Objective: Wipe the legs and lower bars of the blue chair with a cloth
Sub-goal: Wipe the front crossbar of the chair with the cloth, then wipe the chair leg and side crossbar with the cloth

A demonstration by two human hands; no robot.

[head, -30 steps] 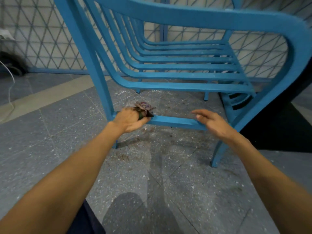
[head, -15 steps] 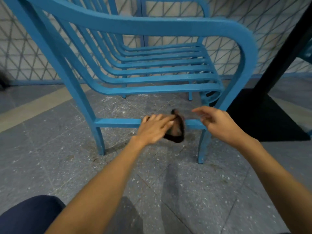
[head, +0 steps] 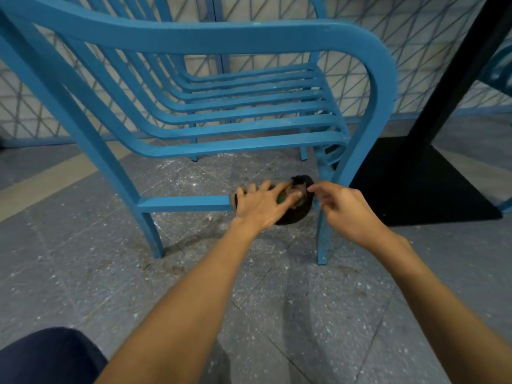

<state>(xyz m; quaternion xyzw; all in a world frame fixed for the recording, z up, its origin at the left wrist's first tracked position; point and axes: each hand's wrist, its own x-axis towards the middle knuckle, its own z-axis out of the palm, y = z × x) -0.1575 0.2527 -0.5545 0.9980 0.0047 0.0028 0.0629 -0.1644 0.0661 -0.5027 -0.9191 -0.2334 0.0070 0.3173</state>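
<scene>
The blue chair (head: 210, 40) stands side-on in front of me, with a low side bar (head: 182, 204) joining its two near legs. My left hand (head: 263, 206) presses a dark cloth (head: 297, 213) against the right end of that bar, next to the right leg (head: 322, 239). The cloth wraps over the bar and hangs a little below it. My right hand (head: 343, 209) hovers just right of the cloth in front of the leg, fingers spread and curled, fingertips close to the cloth, holding nothing.
Dust and grit lie on the grey speckled floor (head: 277, 314) under the bar. A black post (head: 454, 73) with a dark base plate (head: 415, 184) stands right of the chair. A diamond-patterned wall (head: 432, 51) is behind. My dark-clad knee (head: 47, 356) is at the bottom left.
My left hand has slid the cloth along the low bar from its left end to its right end. My right hand stayed near the right leg. The view shifted right.
</scene>
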